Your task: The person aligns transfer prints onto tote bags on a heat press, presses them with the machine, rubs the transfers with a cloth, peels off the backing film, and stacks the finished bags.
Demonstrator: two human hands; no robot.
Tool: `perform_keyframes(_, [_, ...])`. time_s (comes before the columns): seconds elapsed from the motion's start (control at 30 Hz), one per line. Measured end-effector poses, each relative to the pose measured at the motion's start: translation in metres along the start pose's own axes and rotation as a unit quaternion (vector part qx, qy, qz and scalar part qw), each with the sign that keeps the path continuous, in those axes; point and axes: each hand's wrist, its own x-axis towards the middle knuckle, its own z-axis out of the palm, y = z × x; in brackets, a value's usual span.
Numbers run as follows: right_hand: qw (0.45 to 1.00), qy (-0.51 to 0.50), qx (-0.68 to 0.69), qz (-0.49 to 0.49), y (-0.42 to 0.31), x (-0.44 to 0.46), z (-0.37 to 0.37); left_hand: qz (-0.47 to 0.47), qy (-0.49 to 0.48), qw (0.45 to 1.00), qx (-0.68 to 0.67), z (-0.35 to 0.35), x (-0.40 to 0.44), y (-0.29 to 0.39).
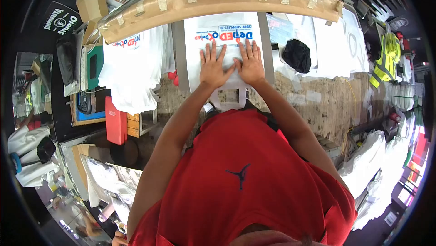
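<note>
A white bag [190, 66] with blue and red print lies flat on a grey board [269, 64] in front of me. My left hand [213, 68] rests palm down on its left half, fingers spread just below the print. My right hand [250, 64] lies flat on the right half, its fingertips at the lettering. The two thumbs are close together in the middle. Neither hand grips anything. White handles [229, 103] hang from the bag's near edge towards my red shirt [254, 155]. What supports the board is mostly hidden.
A long brown-covered bar [218, 1] with strips of tape spans just beyond the bag. Left of me are a pile of printed white bags [131, 73] and a red box [116, 120]. A black cloth bundle [296, 56] sits on white sheets to the right.
</note>
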Motion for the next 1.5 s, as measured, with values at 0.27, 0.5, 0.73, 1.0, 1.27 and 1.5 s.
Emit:
perform_keyframes(0.27, [1.0,-0.005,0.001,-0.008,0.0,0.005,-0.007,-0.016,0.017,0.999,0.034,-0.008,0.029,0.013])
perform_keyframes(0.5, [1.0,-0.014,-0.009,-0.013,0.0,0.007,-0.011,-0.051,-0.016,0.998,0.038,0.005,0.078,0.026])
perform_keyframes(0.73, [1.0,-0.017,0.015,0.005,-0.002,0.004,-0.019,-0.085,-0.068,0.994,0.029,-0.006,0.085,0.034])
perform_keyframes(1.0, [0.735,-0.475,0.329,-0.354,-0.055,0.07,-0.373,-0.083,-0.148,0.986,0.003,-0.004,0.107,0.031])
perform_keyframes(1.27, [0.968,0.097,0.009,-0.229,-0.077,0.172,-0.441,-0.078,-0.15,0.986,-0.003,-0.002,0.11,0.04])
perform_keyframes(1.5, [0.985,0.023,-0.005,-0.17,-0.043,0.192,-0.303,-0.091,-0.168,0.982,0.013,-0.011,0.114,0.043])
